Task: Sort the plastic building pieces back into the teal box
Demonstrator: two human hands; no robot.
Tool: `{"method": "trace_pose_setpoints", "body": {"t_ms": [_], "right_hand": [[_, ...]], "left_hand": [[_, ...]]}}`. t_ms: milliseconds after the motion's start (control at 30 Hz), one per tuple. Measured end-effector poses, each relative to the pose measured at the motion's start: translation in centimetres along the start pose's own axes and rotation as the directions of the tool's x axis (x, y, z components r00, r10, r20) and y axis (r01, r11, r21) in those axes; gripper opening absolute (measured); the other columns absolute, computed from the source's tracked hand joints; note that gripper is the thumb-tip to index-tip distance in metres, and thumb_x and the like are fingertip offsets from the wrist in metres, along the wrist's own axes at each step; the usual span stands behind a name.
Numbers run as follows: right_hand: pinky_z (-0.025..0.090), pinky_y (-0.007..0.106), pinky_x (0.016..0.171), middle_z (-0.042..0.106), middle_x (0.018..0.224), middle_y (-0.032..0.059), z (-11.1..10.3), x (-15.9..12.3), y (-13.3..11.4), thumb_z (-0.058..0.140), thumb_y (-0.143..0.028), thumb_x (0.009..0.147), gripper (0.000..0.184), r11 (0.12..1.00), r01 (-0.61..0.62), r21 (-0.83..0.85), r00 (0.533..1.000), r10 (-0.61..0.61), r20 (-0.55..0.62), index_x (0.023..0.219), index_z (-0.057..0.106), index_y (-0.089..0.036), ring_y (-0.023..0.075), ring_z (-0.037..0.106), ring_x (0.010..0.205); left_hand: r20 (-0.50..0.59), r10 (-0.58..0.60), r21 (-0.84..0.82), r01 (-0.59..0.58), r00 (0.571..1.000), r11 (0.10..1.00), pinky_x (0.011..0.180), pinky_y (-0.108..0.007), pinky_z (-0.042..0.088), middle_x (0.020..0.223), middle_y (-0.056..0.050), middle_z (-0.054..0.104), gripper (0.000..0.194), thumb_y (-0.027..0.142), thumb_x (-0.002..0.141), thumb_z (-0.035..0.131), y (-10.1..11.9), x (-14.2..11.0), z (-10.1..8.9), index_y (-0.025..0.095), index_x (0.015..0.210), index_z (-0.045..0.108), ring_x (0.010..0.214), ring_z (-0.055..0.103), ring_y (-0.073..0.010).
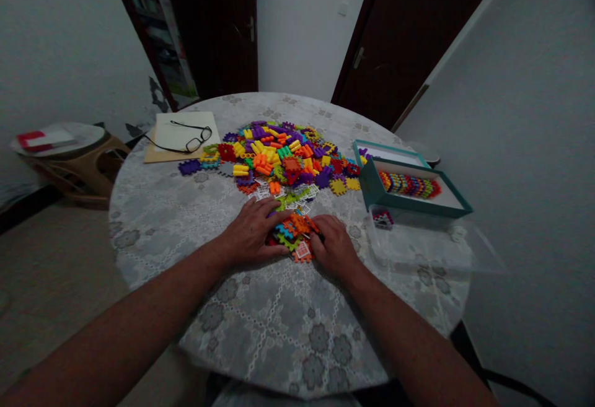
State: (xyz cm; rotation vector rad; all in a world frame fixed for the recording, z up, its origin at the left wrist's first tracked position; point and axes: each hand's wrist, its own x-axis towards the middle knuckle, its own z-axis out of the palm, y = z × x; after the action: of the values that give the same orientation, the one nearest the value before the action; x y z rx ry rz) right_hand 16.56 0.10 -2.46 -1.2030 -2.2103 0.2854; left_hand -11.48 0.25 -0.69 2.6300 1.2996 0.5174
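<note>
Between my hands lies a small cluster of toothed plastic building pieces [289, 228], mostly orange, blue and green. My left hand [253, 233] curls around the left side of this cluster, thumb below and fingers above. On the other side, my right hand [335, 245] pinches an orange toothed piece [312, 224] at the cluster's edge. An orange piece with a white patterned face [303, 251] lies just below, near the right thumb. White lattice pieces [264, 190] and a green piece [292, 196] lie right beyond my fingers. My fingertips partly hide the cluster.
A large pile of colourful pieces [279, 153] spreads behind my hands on the round table [260, 332]. Eyeglasses [193, 144] rest on a pad [162, 125] at back left. To the right stand a green box [418, 207] holding rows of pieces and a clear plastic container [404, 249].
</note>
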Motion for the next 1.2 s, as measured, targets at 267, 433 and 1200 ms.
{"method": "trace_pose_setpoints", "body": {"t_ms": [267,433,1200], "right_hand": [[0.051,0.047,0.102,0.074,0.118,0.0136,-0.89,0.31,0.63,0.059,-0.023,0.1,0.024,0.993,0.112,-0.021,0.991,-0.11,0.076,0.12,0.073,-0.02,0.0311,0.065,0.113],[0.051,0.048,0.103,0.074,0.12,0.014,-0.89,0.28,0.41,0.058,-0.026,0.103,0.023,0.993,0.121,-0.01,0.99,-0.12,0.073,0.12,0.072,-0.02,0.0313,0.065,0.114],[0.047,0.047,0.1,0.072,0.114,0.0129,-0.44,0.56,0.48,0.058,-0.017,0.098,0.019,0.997,0.083,0.004,0.994,-0.083,0.067,0.113,0.07,-0.02,0.031,0.061,0.11]], "left_hand": [[0.0,0.008,-0.029,-0.008,1.0,1.0,0.127,-0.073,0.03,0.162,-0.017,0.057,0.083,0.083,0.095,0.066,-0.14,0.14,0.14,0.034,0.161,0.058,0.153,0.047,-0.0449],[-0.022,-0.041,-0.048,0.04,0.999,0.998,0.127,-0.076,0.027,0.157,-0.016,0.061,0.07,0.079,0.105,0.051,0.16,0.25,0.25,0.033,0.157,0.063,0.15,0.05,-0.0436],[-0.081,-0.046,-0.054,0.042,0.996,0.998,0.128,-0.071,0.028,0.153,-0.016,0.065,0.059,0.063,0.104,0.067,0.64,0.31,0.51,0.031,0.153,0.063,0.147,0.054,-0.0398]]}}
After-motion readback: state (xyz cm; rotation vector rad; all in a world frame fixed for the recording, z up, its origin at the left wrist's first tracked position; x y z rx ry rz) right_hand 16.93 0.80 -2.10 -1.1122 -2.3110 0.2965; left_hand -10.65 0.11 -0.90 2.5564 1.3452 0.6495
